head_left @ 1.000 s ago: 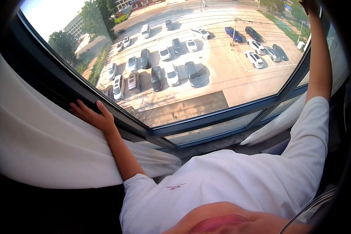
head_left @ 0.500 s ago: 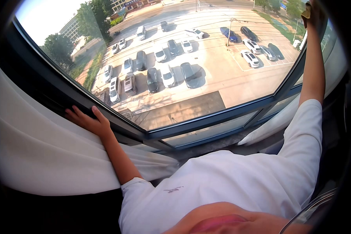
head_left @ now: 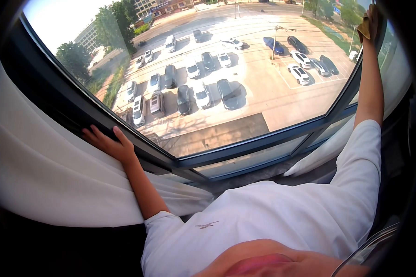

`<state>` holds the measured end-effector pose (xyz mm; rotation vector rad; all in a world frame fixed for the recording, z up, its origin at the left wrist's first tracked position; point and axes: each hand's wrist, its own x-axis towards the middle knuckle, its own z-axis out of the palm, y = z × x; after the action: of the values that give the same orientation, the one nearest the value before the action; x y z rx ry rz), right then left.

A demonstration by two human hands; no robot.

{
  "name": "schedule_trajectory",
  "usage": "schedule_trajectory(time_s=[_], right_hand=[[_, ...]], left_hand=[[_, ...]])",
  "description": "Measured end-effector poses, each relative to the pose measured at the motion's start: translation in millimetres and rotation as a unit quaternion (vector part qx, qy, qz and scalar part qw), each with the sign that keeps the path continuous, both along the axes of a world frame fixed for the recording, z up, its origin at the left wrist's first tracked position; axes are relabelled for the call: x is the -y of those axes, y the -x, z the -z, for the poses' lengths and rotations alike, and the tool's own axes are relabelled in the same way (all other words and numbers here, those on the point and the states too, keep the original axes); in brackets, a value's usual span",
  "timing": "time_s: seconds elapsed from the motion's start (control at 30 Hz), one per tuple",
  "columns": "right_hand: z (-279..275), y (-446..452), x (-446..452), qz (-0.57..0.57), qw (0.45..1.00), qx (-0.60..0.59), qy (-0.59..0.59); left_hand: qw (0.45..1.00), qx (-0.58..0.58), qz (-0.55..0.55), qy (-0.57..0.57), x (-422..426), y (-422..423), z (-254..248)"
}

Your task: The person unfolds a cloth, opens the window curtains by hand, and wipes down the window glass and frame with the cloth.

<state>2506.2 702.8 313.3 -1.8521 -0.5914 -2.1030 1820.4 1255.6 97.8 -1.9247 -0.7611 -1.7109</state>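
Observation:
My left hand [head_left: 110,145] rests with fingers spread against the dark window frame [head_left: 245,148], beside a white curtain [head_left: 51,166]. At the upper right, my right arm is stretched out far along the window. My right hand [head_left: 374,22] is closed there on a yellow-brown cloth [head_left: 364,30], near the right edge of the glass. Shadow and the edge of the view partly hide its fingers. Whether the cloth touches the pane I cannot tell.
A second white curtain [head_left: 319,154] hangs at the right, below my right arm. Lower window panes and a grey sill [head_left: 259,178] lie under the crossbar. Beyond the glass, far below, is a car park with several cars [head_left: 227,94].
The yellow-brown cloth in my right hand sits lower in the view and shows more. The view has shifted slightly. My left hand keeps its place on the frame.

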Motion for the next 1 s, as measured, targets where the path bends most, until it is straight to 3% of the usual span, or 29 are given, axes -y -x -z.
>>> schedule_trajectory(time_s=[0.33,0.37,0.4,0.43,0.47,0.5,0.53,0.57,0.6,0.67,0.73,0.77,0.8,0.87,0.93,0.97,1.0], right_hand=[[12,19,-18,0.018,1.0,-0.015,-0.004],[14,23,-24,0.062,0.998,-0.015,0.003],[12,27,-32,0.313,0.949,-0.01,0.022],[10,37,-42,0.521,0.852,-0.011,0.047],[10,52,-55,0.602,0.794,-0.018,0.08],[11,62,-66,0.591,0.803,-0.029,0.068],[10,84,-82,0.225,0.971,0.07,0.029],[10,105,-99,-0.167,0.959,0.2,0.112],[18,126,-109,-0.142,0.973,0.153,0.095],[17,156,-128,-0.266,0.96,0.062,0.061],[34,131,-143,-0.138,0.985,0.102,0.008],[44,130,-153,-0.473,0.856,-0.193,-0.081],[57,130,-162,-0.598,0.768,-0.207,-0.097],[52,198,-184,-0.574,0.807,-0.114,-0.081],[62,195,-192,-0.458,0.873,-0.145,-0.089],[51,193,-191,-0.206,0.969,0.134,0.018],[56,198,-200,-0.364,0.928,0.082,0.026]], left_hand=[[1.0,0.009,0.011,0.005,5,-3,-2],[1.0,0.009,0.01,0.005,5,-3,-2],[1.0,0.01,0.01,0.005,5,-3,-2],[1.0,0.01,0.01,0.006,5,-3,-2],[1.0,0.009,0.008,0.002,5,-3,-2],[1.0,0.008,0.006,-0.002,5,-3,-2],[1.0,0.008,0.004,-0.005,5,-3,-2],[1.0,0.007,0.003,-0.005,5,-3,-2],[1.0,0.007,0.002,-0.004,6,-3,-3],[1.0,0.005,0.003,0.0,7,-2,-2],[1.0,0.003,0.004,0.002,7,-2,-2],[1.0,0.002,0.003,0.004,7,-2,-2],[1.0,0.001,0.0,0.006,8,-2,-3],[1.0,0.001,0.003,0.008,8,-2,-3],[1.0,0.004,0.012,0.007,7,-2,-3],[1.0,0.005,0.015,0.006,7,-2,-3],[1.0,0.005,0.016,0.007,8,-2,-4]])
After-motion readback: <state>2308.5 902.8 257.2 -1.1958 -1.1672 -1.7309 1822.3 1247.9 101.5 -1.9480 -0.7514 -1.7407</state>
